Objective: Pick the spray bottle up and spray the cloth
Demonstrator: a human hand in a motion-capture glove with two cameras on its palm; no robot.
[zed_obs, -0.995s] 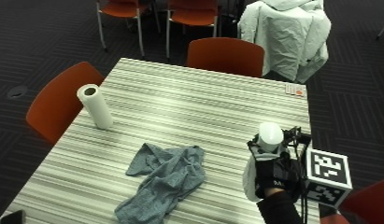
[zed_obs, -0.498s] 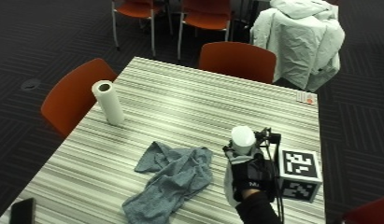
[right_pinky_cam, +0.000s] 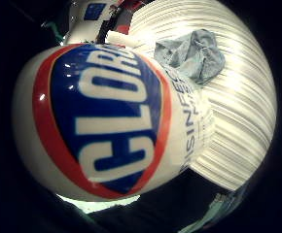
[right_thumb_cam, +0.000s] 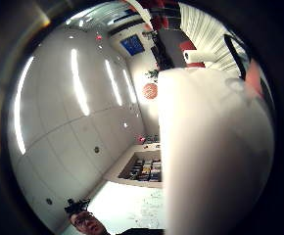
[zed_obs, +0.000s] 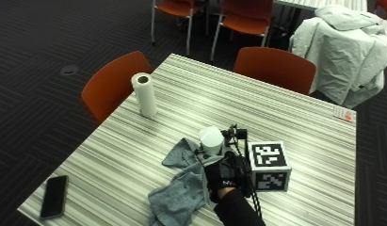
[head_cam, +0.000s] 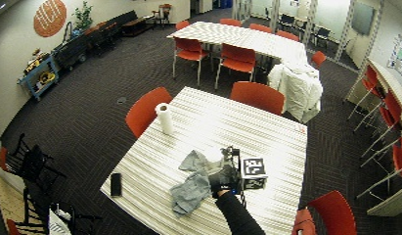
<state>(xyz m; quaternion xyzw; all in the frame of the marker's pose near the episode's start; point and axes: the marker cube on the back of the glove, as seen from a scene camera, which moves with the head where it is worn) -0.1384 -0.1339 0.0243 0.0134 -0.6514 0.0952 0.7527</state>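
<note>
Right hand (zed_obs: 223, 175) moved in beside cloth (zed_obs: 181, 190), lower middle; fingers grip spray bottle (zed_obs: 211, 140). Spraying can start.

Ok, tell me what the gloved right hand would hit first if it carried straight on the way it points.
Judging by the outside view, the right hand holding the spray bottle points up the table; probably nothing before the far orange chair, though depth is unclear.

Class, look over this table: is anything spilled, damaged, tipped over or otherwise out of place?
Nothing stands out. The gloved right hand holds the spray bottle beside the crumpled cloth; the paper towel roll stands upright and a phone lies flat near the table corner.
</note>
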